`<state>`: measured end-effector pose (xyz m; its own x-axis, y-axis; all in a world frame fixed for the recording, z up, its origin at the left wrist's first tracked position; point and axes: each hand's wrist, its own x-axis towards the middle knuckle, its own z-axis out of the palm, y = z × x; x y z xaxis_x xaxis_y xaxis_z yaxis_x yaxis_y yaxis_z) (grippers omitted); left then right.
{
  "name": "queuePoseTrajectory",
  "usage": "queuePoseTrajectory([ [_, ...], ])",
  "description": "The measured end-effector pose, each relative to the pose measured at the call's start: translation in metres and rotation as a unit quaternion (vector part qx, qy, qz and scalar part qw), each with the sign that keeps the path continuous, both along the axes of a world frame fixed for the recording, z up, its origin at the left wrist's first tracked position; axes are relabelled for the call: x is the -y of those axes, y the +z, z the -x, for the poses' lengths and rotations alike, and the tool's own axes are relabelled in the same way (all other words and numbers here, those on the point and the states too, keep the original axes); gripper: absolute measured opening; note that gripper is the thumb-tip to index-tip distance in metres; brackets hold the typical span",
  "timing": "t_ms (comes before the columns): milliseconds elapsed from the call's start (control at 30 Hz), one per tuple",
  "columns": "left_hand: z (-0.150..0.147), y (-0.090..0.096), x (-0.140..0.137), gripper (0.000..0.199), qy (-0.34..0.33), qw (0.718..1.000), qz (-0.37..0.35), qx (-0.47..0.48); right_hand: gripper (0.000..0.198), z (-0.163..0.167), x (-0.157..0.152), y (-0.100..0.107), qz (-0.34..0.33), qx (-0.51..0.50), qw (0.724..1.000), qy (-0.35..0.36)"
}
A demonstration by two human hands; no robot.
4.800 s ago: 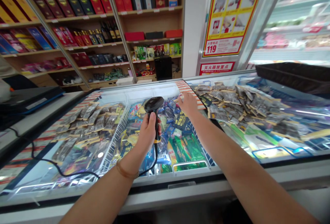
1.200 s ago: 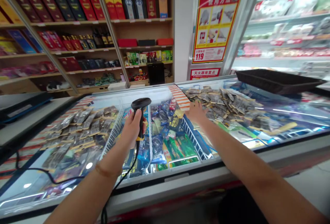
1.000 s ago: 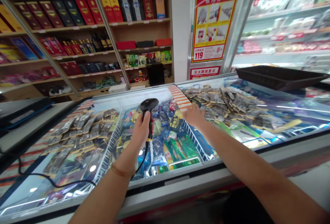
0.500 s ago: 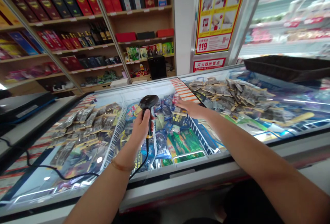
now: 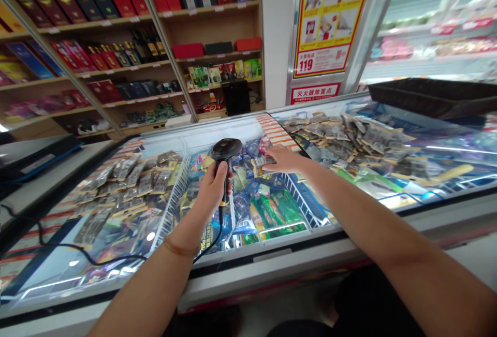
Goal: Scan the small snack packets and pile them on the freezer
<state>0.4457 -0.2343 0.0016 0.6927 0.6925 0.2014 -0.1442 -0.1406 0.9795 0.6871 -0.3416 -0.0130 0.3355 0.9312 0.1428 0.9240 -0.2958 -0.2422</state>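
Note:
My left hand (image 5: 214, 186) is closed around the handle of a black barcode scanner (image 5: 227, 148), held upright over the open middle of the chest freezer (image 5: 248, 262). The scanner's cable hangs down past my wrist. To the right, my right hand (image 5: 285, 159) grips a small clear packet (image 5: 261, 164) with a tan edge between thumb and fingers, palm down. Beneath both hands lie frozen goods in wire baskets, among them green ice-cream wrappers (image 5: 274, 210) and a blue-and-white bag (image 5: 244, 215).
Similar small packets (image 5: 130, 179) are spread on the glass at left, and a heap of packets (image 5: 359, 132) lies at right. A dark tray (image 5: 430, 98) rests at the far right. Behind stand shelves (image 5: 209, 11) of boxes; a black cable (image 5: 89, 259) crosses the left glass.
My right hand has drawn its fingers together around the small packet, shifting slightly to the right. The scanner stays in my left hand, nearly in place. The view has tilted slightly.

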Motion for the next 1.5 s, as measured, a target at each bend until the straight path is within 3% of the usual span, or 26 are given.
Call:
queuePoseTrajectory([
  [67,0.0,0.001,0.002,0.049,-0.003,1.0,-0.004,-0.002,0.043,-0.003,-0.002,-0.001,-0.061,-0.064,0.995,-0.035],
  [133,0.001,0.002,0.004,0.051,-0.008,1.0,-0.009,-0.007,0.039,-0.006,-0.006,0.0,-0.152,-0.179,0.969,-0.081],
  [233,0.002,0.005,0.009,0.053,-0.025,0.999,-0.022,-0.017,0.03,-0.011,-0.018,0.005,-0.234,-0.419,0.872,-0.096],
  [367,0.004,0.008,0.012,0.054,-0.039,0.999,-0.032,-0.017,0.025,-0.013,-0.048,0.018,-0.259,-0.644,0.717,-0.063],
  [433,0.005,0.008,0.012,0.053,-0.039,0.999,-0.033,-0.015,0.026,-0.009,-0.065,0.021,-0.292,-0.688,0.663,-0.044],
  [500,0.004,0.007,0.011,0.053,-0.038,0.998,-0.035,-0.022,0.029,-0.005,-0.08,0.017,-0.333,-0.692,0.639,-0.041],
  [633,0.004,0.005,0.01,0.054,-0.036,0.997,-0.038,-0.047,0.026,-0.002,-0.098,-0.004,-0.389,-0.647,0.654,-0.047],
  [800,0.004,0.005,0.014,0.054,-0.06,0.994,-0.041,-0.079,0.025,-0.009,-0.1,-0.021,-0.361,-0.633,0.683,-0.044],
  [1033,0.004,0.003,0.013,0.053,-0.068,0.993,-0.055,-0.079,0.031,-0.004,-0.096,-0.019,-0.356,-0.648,0.672,-0.041],
  [1367,0.002,0.0,0.008,0.052,-0.072,0.991,-0.063,-0.092,0.024,-0.004,-0.095,-0.017,-0.358,-0.661,0.658,-0.036],
  [1433,0.002,-0.001,0.008,0.051,-0.071,0.991,-0.056,-0.095,0.025,-0.005,-0.096,-0.017,-0.361,-0.656,0.662,-0.034],
  [1500,0.002,-0.001,0.008,0.052,-0.068,0.992,-0.047,-0.095,0.027,-0.005,-0.096,-0.018,-0.36,-0.634,0.683,-0.04],
])
